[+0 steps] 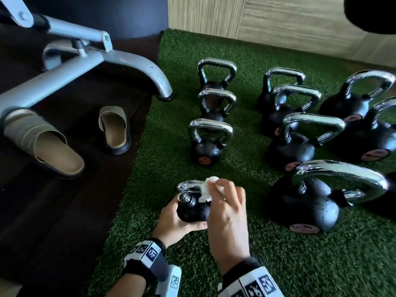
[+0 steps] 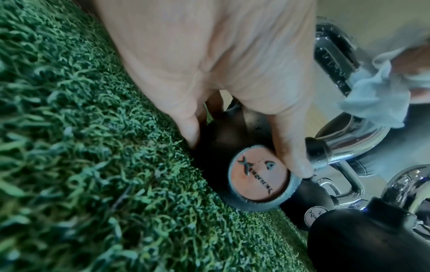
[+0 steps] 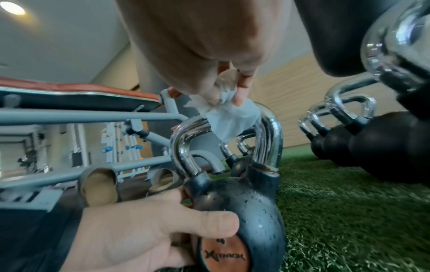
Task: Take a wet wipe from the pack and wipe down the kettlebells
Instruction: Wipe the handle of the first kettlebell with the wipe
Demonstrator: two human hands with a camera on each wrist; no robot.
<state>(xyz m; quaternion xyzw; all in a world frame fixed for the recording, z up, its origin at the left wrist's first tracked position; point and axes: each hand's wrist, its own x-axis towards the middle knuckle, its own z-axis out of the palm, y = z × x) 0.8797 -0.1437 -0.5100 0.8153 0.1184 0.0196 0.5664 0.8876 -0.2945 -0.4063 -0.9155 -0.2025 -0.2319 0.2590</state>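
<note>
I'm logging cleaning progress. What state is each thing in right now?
Small kettlebell: on the turf, beaded with droplets, gripped by the left hand.
Wet wipe: crumpled, pinched by the right hand, against the chrome handle.
Other kettlebells: upright in rows, untouched.
Slippers: off, beside the turf.

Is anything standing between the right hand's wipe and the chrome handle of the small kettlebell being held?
Nothing visible does. The right hand pinches the wet wipe, which already lies on the chrome handle of the small kettlebell. The left hand grips only the black body below.
</note>
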